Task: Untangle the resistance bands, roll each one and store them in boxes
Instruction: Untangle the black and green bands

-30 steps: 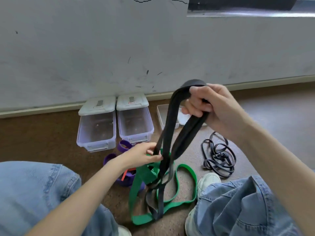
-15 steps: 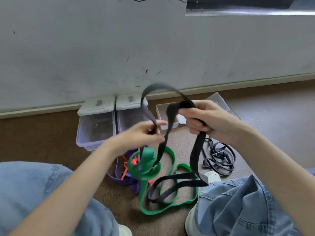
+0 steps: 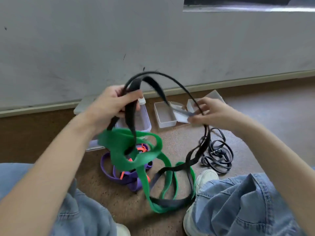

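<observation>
The left hand (image 3: 112, 103) is up in the air with its fingers wrapped around the wide black band (image 3: 131, 113), which bends up in a big arch over to the right hand (image 3: 207, 112), and that hand pinches the thin side of the band with its fingers. The black band goes through the green band (image 3: 136, 155), so part of the green one hangs off the floor (image 3: 179, 138) and the rest lies there between the knees. On the floor there is also a purple band (image 3: 109, 169) with an orange band (image 3: 144, 148), a thin black band (image 3: 219, 155) by the white shoe (image 3: 205, 176), and see-through boxes (image 3: 164, 116) by the wall.
</observation>
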Available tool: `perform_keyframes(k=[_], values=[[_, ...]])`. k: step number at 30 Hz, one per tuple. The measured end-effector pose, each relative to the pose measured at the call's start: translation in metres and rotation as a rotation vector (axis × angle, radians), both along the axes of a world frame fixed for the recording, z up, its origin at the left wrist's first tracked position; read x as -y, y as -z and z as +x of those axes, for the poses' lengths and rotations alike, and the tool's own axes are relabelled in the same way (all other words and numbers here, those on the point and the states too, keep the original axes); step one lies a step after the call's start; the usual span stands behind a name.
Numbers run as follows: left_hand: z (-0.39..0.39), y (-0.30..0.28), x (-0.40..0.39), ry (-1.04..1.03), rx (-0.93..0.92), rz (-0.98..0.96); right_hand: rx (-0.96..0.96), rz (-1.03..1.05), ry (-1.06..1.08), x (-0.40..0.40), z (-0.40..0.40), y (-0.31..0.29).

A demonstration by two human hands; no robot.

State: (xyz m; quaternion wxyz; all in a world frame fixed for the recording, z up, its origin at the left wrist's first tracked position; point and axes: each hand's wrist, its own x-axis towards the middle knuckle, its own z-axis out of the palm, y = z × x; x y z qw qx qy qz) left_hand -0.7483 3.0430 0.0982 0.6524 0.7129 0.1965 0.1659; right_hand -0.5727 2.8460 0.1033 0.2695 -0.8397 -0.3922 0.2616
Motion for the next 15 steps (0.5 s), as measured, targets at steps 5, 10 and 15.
perform_keyframes(k=[5,10,15], values=[[0.001,-0.006,0.031,0.427,-0.361,0.510,-0.109,0.145,-0.282,-0.012,-0.032,0.006],[0.001,-0.008,0.032,0.443,-0.334,0.418,-0.342,0.113,-0.356,-0.018,-0.052,0.019],[0.001,0.006,0.029,0.334,-0.193,0.285,-0.351,0.242,-0.219,-0.023,-0.057,0.015]])
